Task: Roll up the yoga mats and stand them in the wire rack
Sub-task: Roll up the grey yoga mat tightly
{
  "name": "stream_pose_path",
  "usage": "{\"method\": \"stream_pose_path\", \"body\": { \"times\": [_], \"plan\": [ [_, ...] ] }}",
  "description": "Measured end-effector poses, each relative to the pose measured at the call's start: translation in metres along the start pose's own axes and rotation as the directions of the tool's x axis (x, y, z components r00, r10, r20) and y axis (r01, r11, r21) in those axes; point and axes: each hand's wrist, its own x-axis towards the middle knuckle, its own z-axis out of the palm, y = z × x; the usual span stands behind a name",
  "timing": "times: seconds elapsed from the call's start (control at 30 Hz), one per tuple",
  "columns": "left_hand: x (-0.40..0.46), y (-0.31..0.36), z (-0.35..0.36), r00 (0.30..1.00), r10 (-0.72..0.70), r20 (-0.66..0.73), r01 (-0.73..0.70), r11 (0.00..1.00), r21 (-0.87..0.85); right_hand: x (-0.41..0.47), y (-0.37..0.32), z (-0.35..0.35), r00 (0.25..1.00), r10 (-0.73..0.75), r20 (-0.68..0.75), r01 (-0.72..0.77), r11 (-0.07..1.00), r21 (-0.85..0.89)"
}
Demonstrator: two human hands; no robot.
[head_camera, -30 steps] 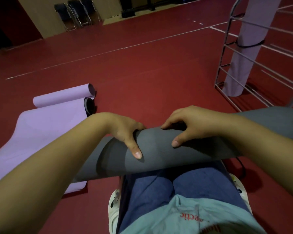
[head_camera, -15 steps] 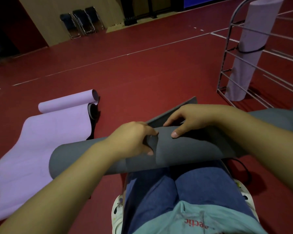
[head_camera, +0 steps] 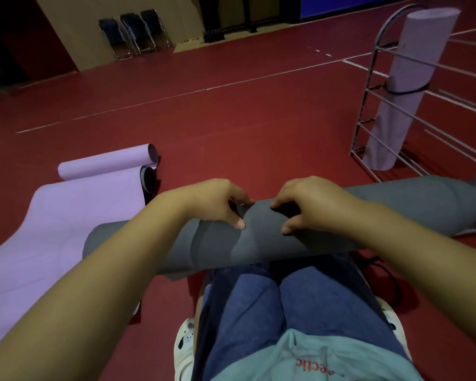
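I'm seeing the grey mat (head_camera: 272, 243) rolled into a long tube, lying crosswise over the person's knees (head_camera: 272, 295), its right end reaching toward the wire rack (head_camera: 368, 86). Left hand (head_camera: 217, 202) is gripping the top of the roll, fingers curled over the far side, thumb pressing on the near face. Right hand (head_camera: 311, 202) is doing the same just beside it, thumb down on the mat. Both hands are sitting near the roll's middle, close together but not touching. A lilac mat (head_camera: 66, 215) is lying mostly flat on the red floor (head_camera: 231, 127) to the left, its far end partly curled. Another lilac roll (head_camera: 404, 86) is standing upright in the rack at right, a dark strap around it. Folding chairs (head_camera: 135, 34) are leaning against the far wall.
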Motion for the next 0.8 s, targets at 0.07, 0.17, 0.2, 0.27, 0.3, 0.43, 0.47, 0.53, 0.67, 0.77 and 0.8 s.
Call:
{"method": "stream_pose_path", "body": {
  "times": [0.07,0.17,0.2,0.27,0.3,0.43,0.47,0.53,0.67,0.77,0.8],
  "plan": [
    [-0.003,0.000,0.003,0.999,0.002,-0.034,0.000,0.999,0.043,0.004,0.005,-0.001,1.000,0.005,-0.007,-0.005,0.999,0.047],
    [-0.011,0.003,0.011,0.990,0.021,-0.138,-0.002,0.990,0.138,0.013,0.015,-0.004,1.000,0.019,0.023,-0.022,0.991,0.135],
    [-0.014,0.005,0.015,0.990,0.018,-0.143,0.002,0.990,0.139,0.016,0.017,-0.006,0.999,0.016,0.042,-0.022,0.987,0.158],
    [-0.020,0.010,0.022,0.991,0.000,-0.131,0.015,0.993,0.116,0.023,0.021,-0.010,0.997,-0.001,0.079,-0.015,0.981,0.192],
    [-0.022,0.011,0.024,0.991,-0.006,-0.134,0.022,0.993,0.118,0.026,0.023,-0.012,0.995,-0.005,0.097,-0.014,0.980,0.198],
    [-0.026,0.008,0.029,0.979,0.000,-0.202,0.037,0.983,0.178,0.037,0.030,-0.015,0.986,-0.021,0.163,-0.015,0.977,0.215],
    [-0.026,0.007,0.032,0.977,-0.003,-0.214,0.044,0.982,0.186,0.040,0.031,-0.015,0.984,-0.023,0.179,-0.017,0.976,0.218],
    [-0.022,0.006,0.041,0.974,-0.012,-0.225,0.073,0.962,0.264,0.046,0.032,-0.016,0.976,-0.021,0.215,-0.022,0.981,0.194],
    [-0.007,0.006,0.060,0.965,-0.056,-0.256,0.173,0.871,0.460,0.054,0.028,-0.015,0.962,0.014,0.271,-0.030,0.998,0.057],
    [0.000,0.004,0.064,0.950,-0.047,-0.307,0.192,0.865,0.463,0.048,0.023,-0.012,0.961,-0.005,0.275,0.012,1.000,-0.022],
    [0.001,0.003,0.064,0.947,-0.040,-0.319,0.193,0.863,0.466,0.044,0.020,-0.009,0.961,-0.009,0.277,0.021,0.999,-0.040]
  ]
}}
